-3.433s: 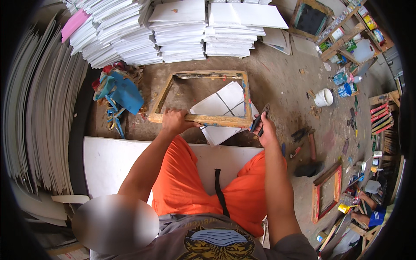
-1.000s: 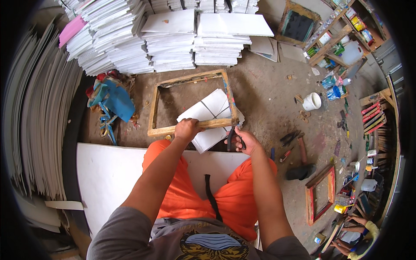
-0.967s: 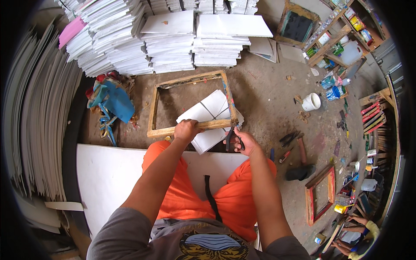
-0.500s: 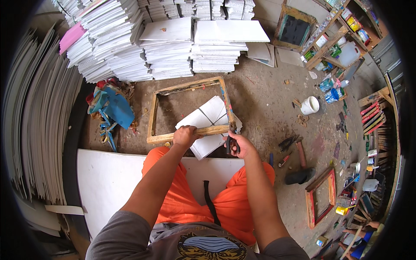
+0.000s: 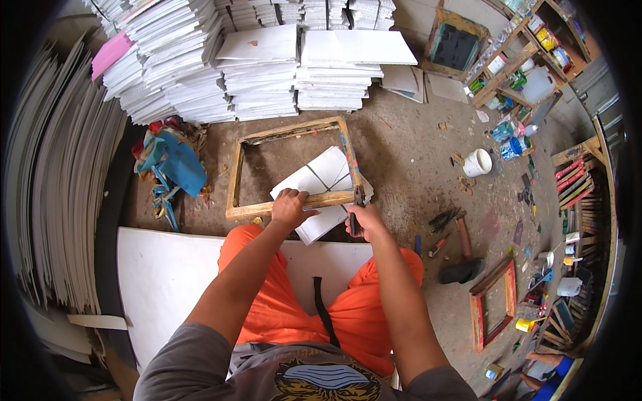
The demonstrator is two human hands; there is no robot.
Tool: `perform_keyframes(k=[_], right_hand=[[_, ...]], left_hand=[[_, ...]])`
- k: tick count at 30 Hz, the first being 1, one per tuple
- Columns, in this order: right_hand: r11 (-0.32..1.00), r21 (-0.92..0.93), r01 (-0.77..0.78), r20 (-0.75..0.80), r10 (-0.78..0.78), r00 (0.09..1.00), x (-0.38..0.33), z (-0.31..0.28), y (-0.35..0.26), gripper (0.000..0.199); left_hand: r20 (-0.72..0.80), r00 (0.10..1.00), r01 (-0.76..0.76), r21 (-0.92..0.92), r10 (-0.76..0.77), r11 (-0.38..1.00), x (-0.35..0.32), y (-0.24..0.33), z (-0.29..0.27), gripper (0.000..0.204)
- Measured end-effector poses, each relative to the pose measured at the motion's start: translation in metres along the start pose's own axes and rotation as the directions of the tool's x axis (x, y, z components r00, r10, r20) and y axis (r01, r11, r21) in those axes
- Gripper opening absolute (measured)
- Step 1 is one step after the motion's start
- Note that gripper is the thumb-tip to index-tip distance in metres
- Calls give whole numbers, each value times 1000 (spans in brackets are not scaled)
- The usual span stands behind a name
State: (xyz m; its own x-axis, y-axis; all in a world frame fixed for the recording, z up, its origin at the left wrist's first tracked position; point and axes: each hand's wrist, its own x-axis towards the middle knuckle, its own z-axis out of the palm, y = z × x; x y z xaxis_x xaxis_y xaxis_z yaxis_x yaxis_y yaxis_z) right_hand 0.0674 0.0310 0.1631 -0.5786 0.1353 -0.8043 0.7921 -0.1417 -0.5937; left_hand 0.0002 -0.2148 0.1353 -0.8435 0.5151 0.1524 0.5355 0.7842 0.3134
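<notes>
A bare wooden frame point(image 5: 235, 175), with paint smears on its right rail, is held tilted in front of my knees. My left hand point(image 5: 290, 207) grips its near rail left of the middle, fingers over the top and thumb stretched along the near side. In my right hand point(image 5: 365, 220) is a pair of dark pliers point(image 5: 359, 195), jaws at the frame's near right corner. What the jaws bite on is too small to tell. Beneath the frame lies a bundle of white sheets point(image 5: 309, 180), crossed by dark straps.
Stacks of white board point(image 5: 259, 80) stand at the back. To the right on the floor lie a hammer point(image 5: 464, 237), a dark sandal-like item point(image 5: 461, 271), a red frame point(image 5: 493, 304) and a white bucket point(image 5: 477, 162). Blue crumpled cloth point(image 5: 175, 164) sits left. Another person's arms point(image 5: 545, 364) show lower right.
The pliers' handles, spread earlier, are now squeezed together in my right hand. My left thumb has stretched out along the rail. The frame has hardly moved.
</notes>
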Motion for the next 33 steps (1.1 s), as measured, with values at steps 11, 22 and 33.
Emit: perform_keyframes(k=[11, 22, 33], right_hand=[[663, -716, 217, -252, -535, 806, 6, 1, 23, 23], [850, 526, 37, 275, -211, 938, 2, -10, 25, 28], [970, 239, 55, 264, -119, 957, -31, -40, 15, 55]], left_hand=[[205, 962, 198, -61, -182, 978, 7, 2, 2, 52], [213, 958, 217, -88, -194, 972, 7, 1, 3, 48], [385, 896, 216, 60, -222, 975, 24, 8, -12, 53]])
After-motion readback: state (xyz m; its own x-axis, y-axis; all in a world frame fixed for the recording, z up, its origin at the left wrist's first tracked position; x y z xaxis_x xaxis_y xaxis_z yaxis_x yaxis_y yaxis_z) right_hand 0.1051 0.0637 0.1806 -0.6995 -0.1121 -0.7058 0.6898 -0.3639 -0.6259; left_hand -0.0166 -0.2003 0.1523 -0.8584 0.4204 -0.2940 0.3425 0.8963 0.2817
